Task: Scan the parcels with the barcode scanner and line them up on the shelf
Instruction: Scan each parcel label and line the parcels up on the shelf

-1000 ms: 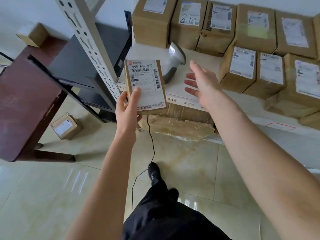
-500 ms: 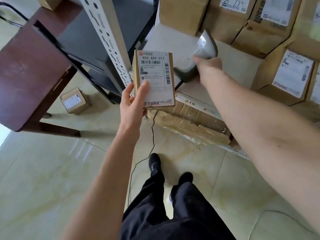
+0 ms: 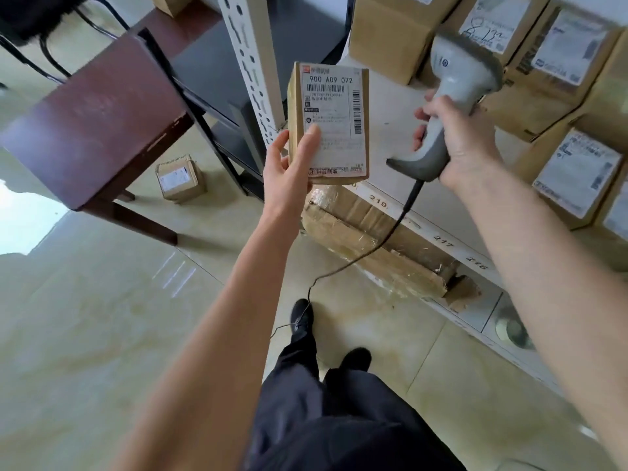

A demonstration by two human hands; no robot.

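1. At the far left I see a dark red wooden table (image 3: 91, 120) standing on a glossy pale tile floor (image 3: 85, 334). A small cardboard box (image 3: 180, 180) lies on the floor just behind its leg.
2. Beside the table stands a white perforated upright (image 3: 253, 59) of the rack, and to its right the white shelf (image 3: 438, 198) runs away with number labels 219, 217 and 216 on its front edge. A worn, taped carton (image 3: 370, 246) sits under this edge.
3. The left hand (image 3: 289, 164) grips a parcel (image 3: 331, 122) from its lower left corner; the thumb lies on the label and the other fingers are behind, where I cannot see them. The parcel is in the air in front of the shelf edge, its long axis upright, and the label with "900 A09 072" faces me.
4. The right hand (image 3: 458, 144) is closed around the handle of the grey barcode scanner (image 3: 455, 96). The scanner is lifted above the shelf, just right of the parcel and not touching it. Its handle runs from low left to high right, with the head at the top. Whether the window aims at the label I cannot tell.
5. A dark cable (image 3: 390, 232) hangs from the handle down to the floor near my black shoes (image 3: 302, 317).
6. At the right, a row of labelled parcels (image 3: 574, 175) stands on the shelf, close together.
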